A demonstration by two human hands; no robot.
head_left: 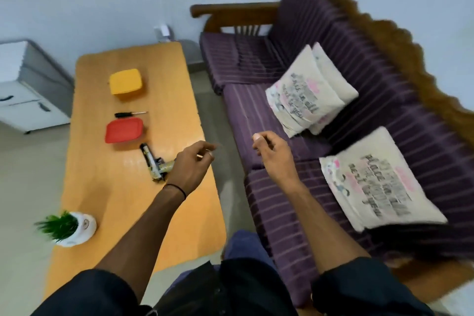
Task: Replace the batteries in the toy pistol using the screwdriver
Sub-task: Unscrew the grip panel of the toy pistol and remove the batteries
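With both the left hand (191, 161) and right hand (272, 151) loosely curled and empty, first grasp the camouflage-patterned plastic toy pistol (155, 163) squarely by its grip on the orange wooden worktop (102, 187), then fetch the black-handled screwdriver (129, 113) farther off.

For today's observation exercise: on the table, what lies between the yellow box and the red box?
The head view shows the screwdriver lying on the table between the yellow box and the red box, close beside the red one.
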